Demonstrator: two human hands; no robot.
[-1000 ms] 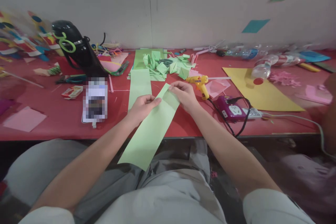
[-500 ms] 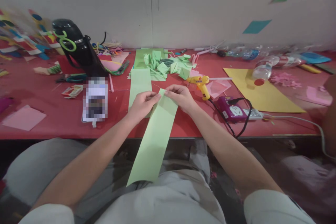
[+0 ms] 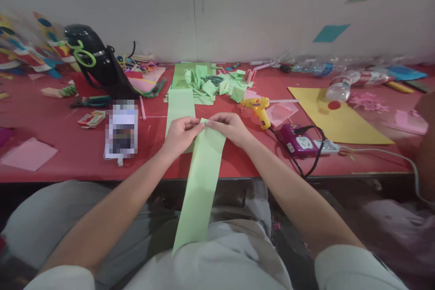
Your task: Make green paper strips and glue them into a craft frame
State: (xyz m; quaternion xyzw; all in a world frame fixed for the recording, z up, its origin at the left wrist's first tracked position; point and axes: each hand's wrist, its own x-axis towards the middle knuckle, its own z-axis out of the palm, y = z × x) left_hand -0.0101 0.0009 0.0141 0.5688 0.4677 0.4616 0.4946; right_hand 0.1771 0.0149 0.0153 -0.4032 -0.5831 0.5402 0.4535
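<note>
A long light-green paper strip [image 3: 203, 186] hangs from the table's front edge down to my lap. My left hand [image 3: 181, 133] pinches its far end at the left corner. My right hand [image 3: 231, 128] grips the same end from the right, thumb on top. The two thumbs nearly meet there. Under and behind my left hand lies another light-green strip [image 3: 180, 104], flat on the table. Beyond it is a heap of folded green paper pieces [image 3: 222, 86], with dark-handled scissors [image 3: 215, 80] among them.
A yellow glue gun [image 3: 258, 109] and a purple power socket [image 3: 299, 140] with cables are to the right, near yellow paper [image 3: 343, 120]. A black bottle [image 3: 102, 63] and a phone [image 3: 121, 131] stand left. Someone's arm [image 3: 426, 140] shows at the right edge.
Both hands and the strip's held end have shifted slightly left and nearer to me. The lower end has swung right and hangs straighter, now resting against my shirt.
</note>
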